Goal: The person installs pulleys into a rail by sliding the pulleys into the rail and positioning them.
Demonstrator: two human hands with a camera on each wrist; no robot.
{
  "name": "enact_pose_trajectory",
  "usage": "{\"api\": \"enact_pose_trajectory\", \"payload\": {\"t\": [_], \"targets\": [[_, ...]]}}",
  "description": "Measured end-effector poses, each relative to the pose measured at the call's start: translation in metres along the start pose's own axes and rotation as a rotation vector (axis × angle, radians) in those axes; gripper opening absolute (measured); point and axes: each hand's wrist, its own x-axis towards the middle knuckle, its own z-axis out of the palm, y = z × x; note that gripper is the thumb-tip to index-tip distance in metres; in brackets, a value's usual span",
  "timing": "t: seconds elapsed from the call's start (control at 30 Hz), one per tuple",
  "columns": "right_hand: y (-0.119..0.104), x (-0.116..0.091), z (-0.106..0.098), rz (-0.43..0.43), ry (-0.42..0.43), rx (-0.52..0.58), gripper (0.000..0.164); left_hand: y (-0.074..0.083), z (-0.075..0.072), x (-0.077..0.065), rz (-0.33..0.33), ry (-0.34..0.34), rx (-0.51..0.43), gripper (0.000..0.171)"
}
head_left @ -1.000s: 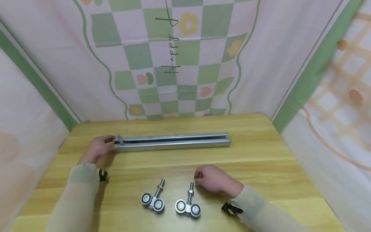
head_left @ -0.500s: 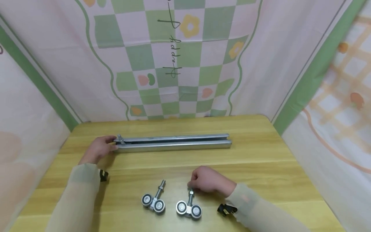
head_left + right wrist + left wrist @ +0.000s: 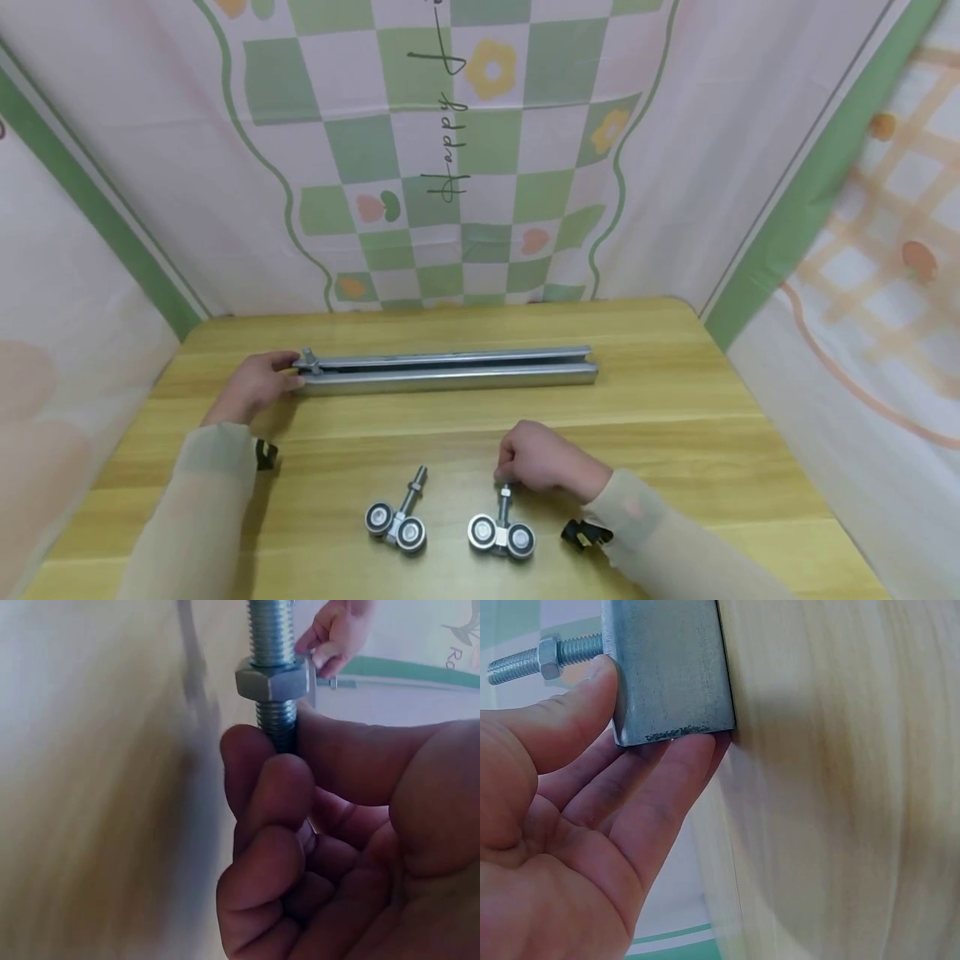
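Note:
A slotted metal rail [image 3: 450, 377] lies across the table, a threaded bolt with a nut [image 3: 549, 658] sticking out of its slot at the left end. My left hand [image 3: 258, 385] grips that end, thumb at the slot's edge beside the bolt and fingers against the end face. My right hand [image 3: 546, 457] pinches the threaded tip of a roller trolley [image 3: 501, 533] between thumb and curled fingers. Its hex nut [image 3: 271, 681] shows just beyond the fingertips in the right wrist view. A second roller trolley [image 3: 397, 521] lies to the left, touched by neither hand.
The wood-grain table [image 3: 660, 400] has a rounded far edge. Behind it hangs a green-and-white checked curtain [image 3: 487, 200], with more patterned cloth [image 3: 885, 250] at the right side. Black straps [image 3: 587, 534] sit at both wrists.
My right hand has closed on the trolley's threaded tip and shifted the trolley slightly to the right. The left hand and rail have stayed in place.

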Motion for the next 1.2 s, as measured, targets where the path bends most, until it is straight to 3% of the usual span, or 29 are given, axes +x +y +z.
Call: {"api": "enact_pose_trajectory", "payload": {"t": [0.2, 0.33, 0.47, 0.87, 1.2], "targets": [[0.011, 0.002, -0.015, 0.028, 0.037, -0.031, 0.019, -0.004, 0.001, 0.001, -0.01, -0.002, -0.001, 0.064], [0.016, 0.002, -0.024, 0.088, 0.09, -0.055, 0.019, -0.006, 0.001, 0.001, -0.011, 0.001, 0.006, 0.063], [0.018, 0.002, -0.028, 0.132, 0.088, -0.042, 0.02, -0.006, 0.001, 0.001, -0.004, 0.004, 0.012, 0.063], [0.015, 0.009, -0.024, 0.123, 0.086, -0.026, 0.022, -0.005, -0.001, 0.002, 0.007, 0.006, 0.013, 0.063], [0.018, 0.012, -0.032, 0.086, 0.176, -0.067, 0.019, -0.003, -0.001, 0.0, 0.014, -0.001, 0.007, 0.064]]}}
